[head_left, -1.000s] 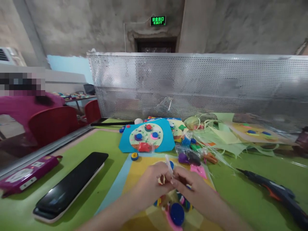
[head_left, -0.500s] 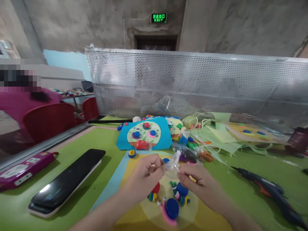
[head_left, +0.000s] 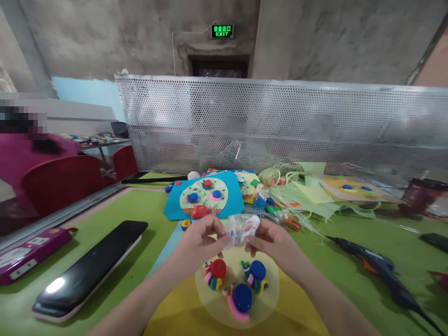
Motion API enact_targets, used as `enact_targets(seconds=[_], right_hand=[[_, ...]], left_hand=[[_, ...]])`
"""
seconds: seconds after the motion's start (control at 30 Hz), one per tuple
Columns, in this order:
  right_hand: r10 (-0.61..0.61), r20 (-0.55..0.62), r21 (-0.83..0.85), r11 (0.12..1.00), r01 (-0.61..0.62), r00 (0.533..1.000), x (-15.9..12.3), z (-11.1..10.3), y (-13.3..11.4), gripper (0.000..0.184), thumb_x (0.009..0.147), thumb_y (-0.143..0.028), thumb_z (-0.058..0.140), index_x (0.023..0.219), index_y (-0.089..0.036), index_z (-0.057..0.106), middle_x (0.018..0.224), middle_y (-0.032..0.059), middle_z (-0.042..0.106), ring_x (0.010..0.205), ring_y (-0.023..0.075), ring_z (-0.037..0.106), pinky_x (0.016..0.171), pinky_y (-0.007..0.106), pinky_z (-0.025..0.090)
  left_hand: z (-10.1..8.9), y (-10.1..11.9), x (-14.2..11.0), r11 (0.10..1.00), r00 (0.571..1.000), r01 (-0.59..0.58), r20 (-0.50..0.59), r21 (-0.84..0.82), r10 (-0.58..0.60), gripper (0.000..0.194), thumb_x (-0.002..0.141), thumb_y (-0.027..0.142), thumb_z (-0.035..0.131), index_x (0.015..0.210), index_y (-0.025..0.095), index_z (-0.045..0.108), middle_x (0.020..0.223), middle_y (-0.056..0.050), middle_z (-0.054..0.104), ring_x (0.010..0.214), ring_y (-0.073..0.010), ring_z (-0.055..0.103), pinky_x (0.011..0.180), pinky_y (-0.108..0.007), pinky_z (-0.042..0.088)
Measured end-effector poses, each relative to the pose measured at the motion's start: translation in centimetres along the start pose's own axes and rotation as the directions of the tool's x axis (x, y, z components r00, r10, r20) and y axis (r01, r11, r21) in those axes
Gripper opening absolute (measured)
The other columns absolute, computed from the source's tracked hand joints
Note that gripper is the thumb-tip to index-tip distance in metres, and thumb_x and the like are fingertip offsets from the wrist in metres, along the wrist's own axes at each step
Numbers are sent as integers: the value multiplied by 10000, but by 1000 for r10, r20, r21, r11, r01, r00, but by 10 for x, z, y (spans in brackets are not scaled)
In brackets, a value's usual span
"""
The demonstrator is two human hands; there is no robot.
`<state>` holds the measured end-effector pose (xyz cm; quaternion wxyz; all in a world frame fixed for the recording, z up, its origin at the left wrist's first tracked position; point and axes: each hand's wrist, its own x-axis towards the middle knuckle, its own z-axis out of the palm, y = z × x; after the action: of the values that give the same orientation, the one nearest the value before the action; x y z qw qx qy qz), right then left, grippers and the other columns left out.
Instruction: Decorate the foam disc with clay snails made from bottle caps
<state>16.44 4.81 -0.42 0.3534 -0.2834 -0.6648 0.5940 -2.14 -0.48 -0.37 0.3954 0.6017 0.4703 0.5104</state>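
Observation:
Between my two hands a small clear plastic bag (head_left: 240, 228) is stretched, with something white at its right end. My left hand (head_left: 205, 238) pinches its left side, fingers closed. On the other side my right hand (head_left: 269, 238) grips the white end. Below them lies a yellow sheet (head_left: 182, 298) with a pale round panel. On that panel sit three clay snails: one with a red shell (head_left: 219, 269), one with a blue shell and green head (head_left: 258, 270), and a pink one with a dark blue shell (head_left: 242, 298).
Behind the hands lies a blue card (head_left: 171, 205) with clay snails. A black-topped case (head_left: 94, 270) and a purple box (head_left: 35, 252) are at left, a glue gun (head_left: 378, 266) at right. Paper scraps (head_left: 308, 200) lie before a perforated metal screen (head_left: 280, 140). A person (head_left: 31, 144) sits far left.
My hands have risen slightly relative to the sheet, uncovering more of the snails, and the bag is now spread wider between them. The view has shifted a little to the right.

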Motion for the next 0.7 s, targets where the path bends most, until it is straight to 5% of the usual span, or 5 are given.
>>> enact_targets(seconds=[0.1,0.23,0.4,0.53,0.7], right_hand=[[18,-88,14,1000,-17,996,1,-1,1,234,634,-345,712,738,-176,586,586,-29,593,516,97,519,546,256,460],[70,-79,24,997,-68,994,1,-1,0,260,605,-338,742,742,-171,599,574,-32,594,512,92,520,537,247,455],[62,-64,20,998,-61,996,-2,2,-5,269,616,-353,748,745,-169,600,572,-31,595,517,92,531,542,243,463],[55,-22,26,998,-55,998,-3,3,-2,287,641,-399,737,752,-170,606,583,-17,622,516,100,561,540,247,477],[101,11,44,994,-102,995,-2,4,4,373,616,-465,746,780,-150,631,608,10,660,541,111,602,569,255,501]], left_hand=[[-1,-1,0,966,960,-167,-190,196,204,271,692,204,652,824,225,416,654,74,470,599,-102,513,603,-251,461],[-1,3,-3,841,916,-268,-147,471,374,114,740,192,609,797,225,515,797,-11,610,944,-204,583,760,-329,475],[-5,9,-5,848,953,-237,-54,474,297,36,781,238,577,752,246,598,946,-31,692,1143,-246,538,941,-442,424],[-4,8,-5,879,976,-208,29,428,216,116,795,229,564,867,264,648,1264,-40,581,1256,-281,446,1042,-515,312],[2,6,-5,970,997,-83,20,230,80,633,779,166,594,1356,270,358,1098,-86,680,1333,-248,333,1037,-490,349]])
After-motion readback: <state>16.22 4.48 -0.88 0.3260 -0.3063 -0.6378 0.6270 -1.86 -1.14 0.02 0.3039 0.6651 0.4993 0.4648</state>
